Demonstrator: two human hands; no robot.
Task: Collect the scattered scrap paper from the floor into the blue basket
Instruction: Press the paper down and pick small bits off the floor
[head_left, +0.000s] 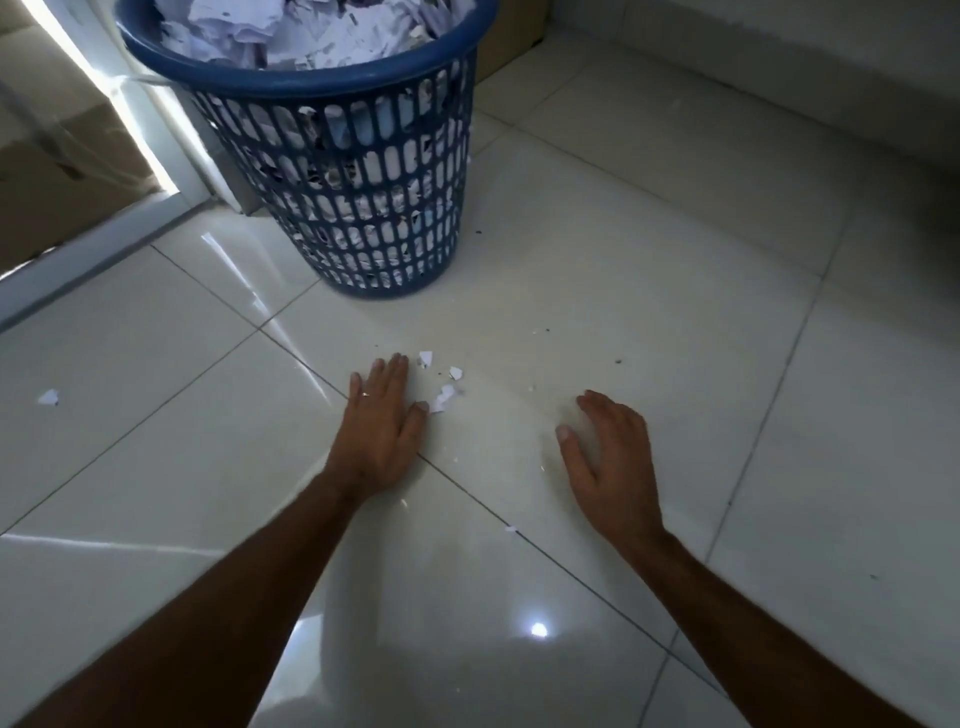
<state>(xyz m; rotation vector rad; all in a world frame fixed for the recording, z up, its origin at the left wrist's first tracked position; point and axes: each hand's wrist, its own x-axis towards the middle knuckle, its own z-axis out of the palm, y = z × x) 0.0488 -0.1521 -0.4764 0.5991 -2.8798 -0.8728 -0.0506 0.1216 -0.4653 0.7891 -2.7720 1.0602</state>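
glossy tiled floor, white. blue basket stands upright at the far side, heaped with paper. left hand lies flat on the tiles, fingers straight, holding nothing. right hand is spread with fingers loosely bent, apparently just touching the floor, holding nothing. small paper scraps lie just beside the left fingertips; one stray scrap lies far left.

glossy smooth tile floor; perforated blue plastic basket; crumpled white paper scraps.
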